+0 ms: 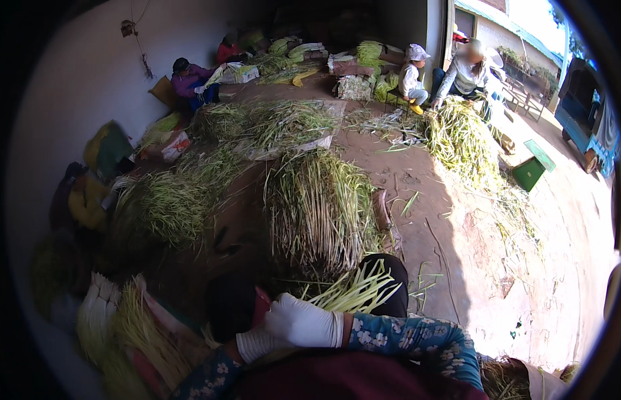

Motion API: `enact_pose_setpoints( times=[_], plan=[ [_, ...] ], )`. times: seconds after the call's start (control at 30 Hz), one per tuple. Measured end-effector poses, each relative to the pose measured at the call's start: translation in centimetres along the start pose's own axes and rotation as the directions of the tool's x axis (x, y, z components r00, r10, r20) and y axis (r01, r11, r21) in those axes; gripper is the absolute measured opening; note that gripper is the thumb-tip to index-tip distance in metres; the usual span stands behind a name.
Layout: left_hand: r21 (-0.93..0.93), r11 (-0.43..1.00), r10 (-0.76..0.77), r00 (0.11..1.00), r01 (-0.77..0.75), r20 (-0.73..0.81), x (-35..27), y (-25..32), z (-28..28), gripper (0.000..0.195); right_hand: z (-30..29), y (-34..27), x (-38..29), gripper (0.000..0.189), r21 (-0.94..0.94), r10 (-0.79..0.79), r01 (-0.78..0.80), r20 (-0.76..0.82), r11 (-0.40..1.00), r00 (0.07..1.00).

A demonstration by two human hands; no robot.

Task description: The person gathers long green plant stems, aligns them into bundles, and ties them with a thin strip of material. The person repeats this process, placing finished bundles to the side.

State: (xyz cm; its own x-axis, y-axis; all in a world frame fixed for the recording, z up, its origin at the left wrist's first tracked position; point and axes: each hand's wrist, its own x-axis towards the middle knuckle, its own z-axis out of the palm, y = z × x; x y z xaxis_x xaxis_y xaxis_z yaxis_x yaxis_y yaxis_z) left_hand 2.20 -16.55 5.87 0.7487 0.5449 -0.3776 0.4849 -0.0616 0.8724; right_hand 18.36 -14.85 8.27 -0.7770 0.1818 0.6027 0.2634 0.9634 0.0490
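Both my hands wear whitish gloves and meet low over my lap. My right hand (301, 320) lies across the front with its fingers curled; motion blurs it and its fingertips are hidden. Partly behind it is my left hand (260, 343), its fingers covered by the right. A loose bunch of pale yellow-green leafy stalks (358, 292), apparently garlic chives, rests over my dark-trousered knee and runs behind my right hand and wrist. What grip either hand has on it cannot be made out. Just beyond my knees stands a large heap of long stalks (315, 215), cut ends facing me.
At my left lie tied white-stemmed bundles (98, 310) and yellow-green stalks (145, 320). More leafy heaps (170, 205) cover the floor. Several people sit around, one a person in white (465, 75) by a sunlit heap (463, 140). A green box (528, 173) and blue vehicle (590, 125) are at right.
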Motion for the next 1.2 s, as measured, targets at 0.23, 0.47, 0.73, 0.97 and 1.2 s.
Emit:
enact_pose_setpoints(
  times=[0.23, 0.47, 0.73, 0.97, 1.2],
  plan=[
    [-0.293, 0.956, -0.037, 0.995, 0.008, -0.096, -1.3, 0.6, 2.2, 0.047, -1.5, 3.0, -0.6, 0.004, -0.183, 0.258, -0.243, 0.062, 0.952, 0.964],
    [-0.441, 0.884, -0.215, 0.972, 0.154, -0.093, -1.5, 1.2, 1.3, 0.07, -8.4, 8.2, -12.8, 0.014, 0.204, 0.789, -0.772, -0.304, 0.602, 0.535],
    [-0.383, 0.866, -0.366, 0.929, 0.322, -0.046, 0.0, 1.3, -0.5, 0.055, -9.0, 3.2, -25.1, 0.032, -0.163, 0.95, -0.939, -0.026, 0.304, 0.312],
    [-0.34, 0.882, -0.378, 0.92, 0.325, -0.102, -1.1, 1.0, -0.7, 0.054, -8.9, 3.6, -22.6, 0.019, -0.019, 0.915, -0.935, -0.199, 0.354, 0.35],
    [-0.511, 0.813, -0.373, 0.924, 0.279, -0.089, -1.3, 1.5, 0.0, 0.053, -7.2, 3.7, -18.1, 0.02, 0.242, 0.861, -0.847, 0.077, 0.474, 0.503]
  ],
)
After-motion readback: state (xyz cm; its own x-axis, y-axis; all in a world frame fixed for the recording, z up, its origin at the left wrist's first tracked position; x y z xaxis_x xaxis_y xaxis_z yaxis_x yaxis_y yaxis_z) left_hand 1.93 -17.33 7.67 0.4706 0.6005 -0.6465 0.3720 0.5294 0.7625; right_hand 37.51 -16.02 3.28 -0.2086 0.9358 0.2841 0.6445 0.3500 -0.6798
